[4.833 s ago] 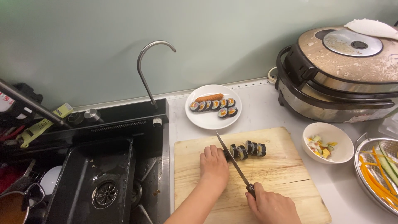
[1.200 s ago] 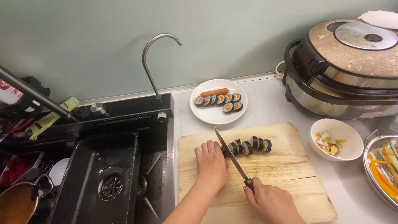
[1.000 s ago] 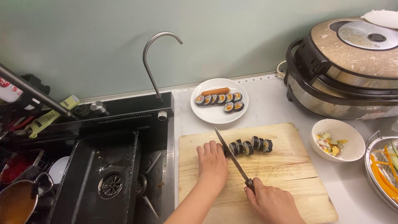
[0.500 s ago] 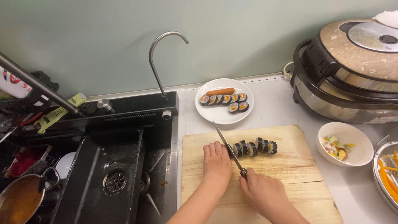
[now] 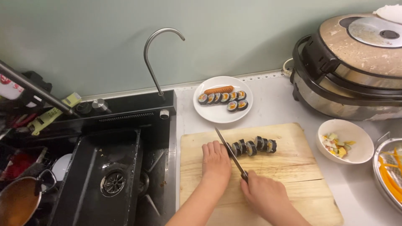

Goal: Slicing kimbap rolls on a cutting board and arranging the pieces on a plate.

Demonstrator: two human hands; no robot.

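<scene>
Head view, one entry per item.

- My left hand: flat on the wooden cutting board, fingers together and curled over the uncut end of the seaweed rice roll, which lies across the far half of the board.
- My right hand: wrapped tight around the knife handle; the blade slants away from me, its edge down in the roll just beside my left fingertips.
- Roll: several slices already stand parted to the right of the blade; the piece under my left hand is mostly hidden.
- Step in hand, as I judge it: slicing the roll into rounds, well along. The next cut calls for shifting my fingertips back from the blade and keeping the slices even.
- White plate: beyond the board, carrying cut rounds and a sausage.
- Small bowl of chopped bits: on the tabletop to the right.
- Rice cooker: far right.
- Black sink and tap: left.
</scene>
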